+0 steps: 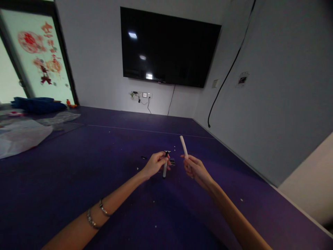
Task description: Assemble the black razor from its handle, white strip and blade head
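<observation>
Over the middle of the purple surface, my left hand (156, 164) pinches a T-shaped razor (164, 170) with a dark neck and a grey handle, head pointing away from me. To its right, my right hand (195, 169) is closed round the lower end of a slim white stick (183, 145), which tilts up and slightly left. The stick's exact kind cannot be told. Just beyond my left fingers lies a small dark and clear piece (172, 161). A small black piece (144, 157) rests left of the razor. The two held things are apart.
White scraps, such as one scrap (241, 200), dot the purple surface (109, 194). Clear plastic sheeting (26, 135) and a folded blue cloth (39, 105) lie at the far left. A television (169, 48) hangs on the wall, and a black cable (229, 71) dangles at the right.
</observation>
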{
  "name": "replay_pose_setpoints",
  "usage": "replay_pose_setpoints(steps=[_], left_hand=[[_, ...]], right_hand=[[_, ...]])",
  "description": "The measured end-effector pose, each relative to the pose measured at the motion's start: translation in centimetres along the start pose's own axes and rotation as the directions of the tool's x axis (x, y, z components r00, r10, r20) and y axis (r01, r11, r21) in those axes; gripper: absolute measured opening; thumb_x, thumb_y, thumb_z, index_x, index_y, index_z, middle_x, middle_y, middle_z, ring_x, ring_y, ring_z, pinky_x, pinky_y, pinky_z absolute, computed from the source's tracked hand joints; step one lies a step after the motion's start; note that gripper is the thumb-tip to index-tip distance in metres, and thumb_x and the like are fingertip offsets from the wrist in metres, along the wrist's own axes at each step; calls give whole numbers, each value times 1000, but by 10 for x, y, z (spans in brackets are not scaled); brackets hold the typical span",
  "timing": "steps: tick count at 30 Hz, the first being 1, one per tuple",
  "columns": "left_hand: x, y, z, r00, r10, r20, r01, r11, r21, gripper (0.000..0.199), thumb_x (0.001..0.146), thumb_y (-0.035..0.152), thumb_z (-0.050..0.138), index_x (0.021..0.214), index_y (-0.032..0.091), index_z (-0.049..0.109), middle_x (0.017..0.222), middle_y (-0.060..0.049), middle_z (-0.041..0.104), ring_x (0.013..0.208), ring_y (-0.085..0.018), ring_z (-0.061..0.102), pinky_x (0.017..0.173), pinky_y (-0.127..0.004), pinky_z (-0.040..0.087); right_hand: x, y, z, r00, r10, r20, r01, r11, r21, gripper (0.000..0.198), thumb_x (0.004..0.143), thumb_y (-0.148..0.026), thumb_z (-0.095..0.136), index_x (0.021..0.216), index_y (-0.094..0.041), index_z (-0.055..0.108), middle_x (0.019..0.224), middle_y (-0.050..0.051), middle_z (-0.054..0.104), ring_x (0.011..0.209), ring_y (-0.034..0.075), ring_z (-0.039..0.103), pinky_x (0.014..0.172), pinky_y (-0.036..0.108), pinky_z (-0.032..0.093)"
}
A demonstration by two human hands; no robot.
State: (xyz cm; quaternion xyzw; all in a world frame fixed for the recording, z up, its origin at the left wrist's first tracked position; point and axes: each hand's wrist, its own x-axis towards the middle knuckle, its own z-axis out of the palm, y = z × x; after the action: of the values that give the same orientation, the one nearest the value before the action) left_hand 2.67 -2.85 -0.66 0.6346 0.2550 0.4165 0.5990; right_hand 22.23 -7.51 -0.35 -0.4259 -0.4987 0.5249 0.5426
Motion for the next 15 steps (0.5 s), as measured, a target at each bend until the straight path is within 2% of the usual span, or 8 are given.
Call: replay_pose_setpoints(steps=[1,4,7,9,11,15], left_hand=[[1,0,-1,1000,6,-20,-5,1000,18,22,77,32,57,88,14,50,72,-4,63,57,-16,63,52,-27,48],[2,-2,-2,1000,29,-8,-29,999,29,24,76,33,58,87,14,50,69,-3,62,56,-15,62,53,-27,48],[2,-2,-2,998,64,23,-64,997,32,23,75,32,58,86,13,50,68,-3,62,55,-13,60,52,-25,47],[2,0,-1,996,89,15,-90,994,56,20,74,29,58,83,13,51,67,-2,61,53,-12,58,50,-23,45],[2,2,0,995,104,-6,-103,991,81,17,74,27,57,79,13,51,63,-1,60,50,-11,56,48,-22,44],[2,5,-2,995,80,-57,-74,993,95,12,75,24,54,80,13,52,61,0,57,52,-12,57,49,-23,45]], right_hand=[[-7,-1,11,999,23,40,-27,994,105,37,73,-45,62,100,-19,59,60,-6,40,41,3,28,34,16,16],[-24,-2,39,981,128,148,-166,945,283,33,75,-44,61,95,-18,58,59,-8,33,40,1,19,33,14,8],[-33,-3,56,937,227,264,-314,879,359,32,78,-49,55,86,-17,55,55,-8,31,38,1,13,33,14,5],[-35,-4,63,912,259,316,-372,848,377,32,80,-50,52,83,-18,52,52,-9,32,38,1,12,33,14,4],[-37,-3,68,906,272,323,-389,835,388,31,80,-49,52,81,-18,51,50,-9,31,38,1,11,33,14,3],[-49,8,81,924,284,255,-372,821,433,32,77,-50,55,80,-19,49,47,-10,28,37,2,11,34,14,4]])
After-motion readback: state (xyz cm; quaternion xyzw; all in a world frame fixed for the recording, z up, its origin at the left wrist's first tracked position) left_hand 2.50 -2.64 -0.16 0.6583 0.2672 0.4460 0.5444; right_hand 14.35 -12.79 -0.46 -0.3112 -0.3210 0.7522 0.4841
